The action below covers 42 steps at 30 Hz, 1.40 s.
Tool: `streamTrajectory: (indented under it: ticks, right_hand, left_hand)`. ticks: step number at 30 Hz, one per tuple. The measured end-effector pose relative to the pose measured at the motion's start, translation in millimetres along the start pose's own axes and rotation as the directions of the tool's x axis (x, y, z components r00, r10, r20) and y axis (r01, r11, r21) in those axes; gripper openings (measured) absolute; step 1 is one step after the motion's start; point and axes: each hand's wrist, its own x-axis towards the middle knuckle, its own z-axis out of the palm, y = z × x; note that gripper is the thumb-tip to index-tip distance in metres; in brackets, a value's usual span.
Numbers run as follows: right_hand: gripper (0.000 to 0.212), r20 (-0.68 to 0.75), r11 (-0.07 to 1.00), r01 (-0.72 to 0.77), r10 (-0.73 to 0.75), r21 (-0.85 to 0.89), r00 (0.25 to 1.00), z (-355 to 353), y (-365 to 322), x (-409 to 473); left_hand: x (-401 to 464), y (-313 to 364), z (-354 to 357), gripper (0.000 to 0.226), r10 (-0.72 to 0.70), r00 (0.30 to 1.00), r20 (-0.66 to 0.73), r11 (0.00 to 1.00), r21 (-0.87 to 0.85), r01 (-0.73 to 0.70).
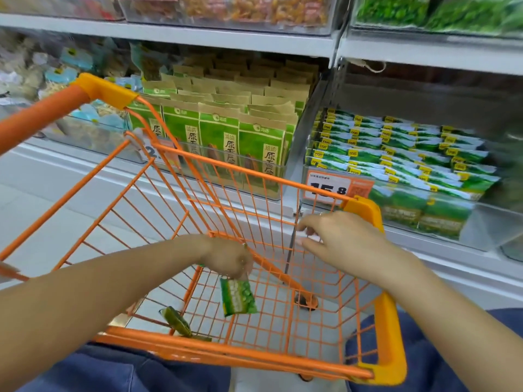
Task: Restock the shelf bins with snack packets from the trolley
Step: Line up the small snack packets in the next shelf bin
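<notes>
1. Head view, hands: the left hand (230, 258) reaches down into the orange trolley (392, 332) and pinches the top edge of a small green snack packet (238, 297) with curled fingers; the packet hangs below the hand, inside the basket, above the wire floor. The right hand (343, 239) hovers over the trolley's far right corner with its fingers loosely spread and relaxed, gripping nothing; its fingertips sit near the wire of the front wall.

2. Head view, trolley: a second green packet (177, 321) lies tilted on the basket floor near the closest wall, apart from the held one and to its left. The basket has orange wire sides, yellow-orange plastic corners and an orange handle bar at the upper left. The person's blue trousers (113, 369) show beneath and beside the basket.

3. Head view, shelves: straight ahead, beyond the trolley, a clear shelf bin (486, 219) on the right holds rows of green and white packets (402, 154) with yellow labels, stacked in overlapping rows. An orange price tag (335, 188) is fixed to the front of this bin, just behind the trolley's rim. To its left another bin holds upright kraft-paper and green bags (240, 137) printed with Chinese characters, standing in rows. Farther left, a bin with pale blue packets (85, 114) is blurred. On the shelf above, clear bins contain orange snacks (254, 9) and green packets (424, 9), also blurred.
</notes>
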Motion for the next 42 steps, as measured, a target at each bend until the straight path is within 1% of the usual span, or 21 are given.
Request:
streamTrajectory:
  ticks: [2,4,6,8,10,12,14,15,17,19,21,23,25,27,29,30,31,33,35,39,42]
  right_hand:
    - [0.03,-0.115,0.98,-0.036,0.06,0.197,0.992,-6,0,1]
    - [0.033,-0.131,0.921,-0.057,0.115,0.386,0.985,-11,1,1]
    - [0.041,-0.092,0.81,-0.046,0.123,0.584,0.988,-14,-1,-4]
    - [0.032,-0.146,0.605,0.014,0.171,0.796,0.974,-16,0,-11]
    - [0.016,-0.2,0.435,0.056,0.293,0.899,0.935,-23,3,-18]
    - [0.019,-0.209,0.305,0.076,0.431,0.949,0.878,-31,8,-22]
    - [0.026,-0.148,0.092,0.117,0.546,0.989,0.824,-37,14,-25]
    - [0.024,-0.1,-0.048,0.155,0.572,0.987,0.814,-40,17,-27]
    - [0.017,-0.015,-0.241,0.192,0.588,0.951,0.809,-45,23,-32]
    - [0.019,0.014,-0.292,0.198,0.592,0.936,0.806,-45,30,-37]
    - [0.032,0.018,-0.25,0.173,0.615,0.953,0.789,-44,37,-42]
    - [0.044,-0.025,-0.137,0.15,0.652,0.979,0.758,-46,45,-49]
    - [0.049,-0.134,0.079,0.109,0.65,0.991,0.748,-53,54,-57]
    - [0.049,-0.204,0.328,0.014,0.552,0.945,0.808,-63,60,-63]
    - [0.037,-0.245,0.555,-0.054,0.45,0.83,0.859,-69,69,-68]
    - [0.032,-0.296,0.652,-0.076,0.442,0.754,0.847,-72,75,-72]
    - [0.03,-0.376,0.737,-0.112,0.463,0.667,0.803,-74,84,-76]
    - [0.029,-0.562,0.857,-0.224,0.48,0.463,0.674,-86,104,-87]
    - [0.029,-0.626,0.873,-0.358,0.487,0.331,0.608,-99,128,-96]
    - [0.034,-0.355,0.747,-0.66,0.639,0.076,0.682,-108,171,-87]
    - [0.037,-0.265,0.681,-0.671,0.617,-0.293,0.741,-101,180,-69]
  left_hand:
    - [-17,20,-31,0.02,0.107,0.982,-0.154,0.951,-0.274,-0.146]
    - [-35,41,-57,0.011,0.155,0.942,-0.297,0.847,-0.45,-0.282]
    - [-51,61,-78,0.009,0.193,0.888,-0.418,0.801,-0.456,-0.389]
    - [-64,81,-92,0.014,0.201,0.819,-0.538,0.774,-0.425,-0.469]
    - [-69,99,-98,0.02,0.156,0.705,-0.692,0.741,-0.39,-0.546]
    - [-64,113,-97,0.028,0.042,0.629,-0.776,0.678,-0.44,-0.588]
    - [-58,126,-94,0.035,-0.034,0.724,-0.689,0.447,-0.658,-0.605]
    - [-55,132,-92,0.032,-0.009,0.768,-0.64,0.368,-0.717,-0.592]
    - [-47,138,-88,0.019,0.071,0.759,-0.647,0.439,-0.663,-0.606]
    - [-38,142,-84,0.009,0.098,0.707,-0.7,0.479,-0.59,-0.65]
    - [-33,146,-84,0.01,0.066,0.661,-0.748,0.413,-0.582,-0.7]
    - [-30,149,-82,0.013,0.035,0.619,-0.784,0.37,-0.566,-0.737]
    - [-29,154,-77,0.01,0.03,0.594,-0.804,0.37,-0.543,-0.754]
    - [-26,160,-70,0.008,0.066,0.556,-0.828,0.423,-0.482,-0.767]
    - [-19,163,-63,0.018,0.119,0.483,-0.867,0.557,-0.345,-0.756]
    - [-13,161,-59,0.031,0.164,0.442,-0.882,0.703,-0.21,-0.679]
    - [-7,158,-55,0.047,0.223,0.404,-0.887,0.847,-0.028,-0.53]
    - [4,146,-49,0.072,0.323,0.346,-0.881,0.936,0.243,-0.255]
    - [12,133,-45,0.081,0.352,0.363,-0.863,0.936,0.317,-0.152]
    - [22,128,-43,0.078,0.365,0.388,-0.846,0.927,0.367,-0.072]
    - [21,128,-43,0.075,0.369,0.382,-0.847,0.922,0.385,-0.037]
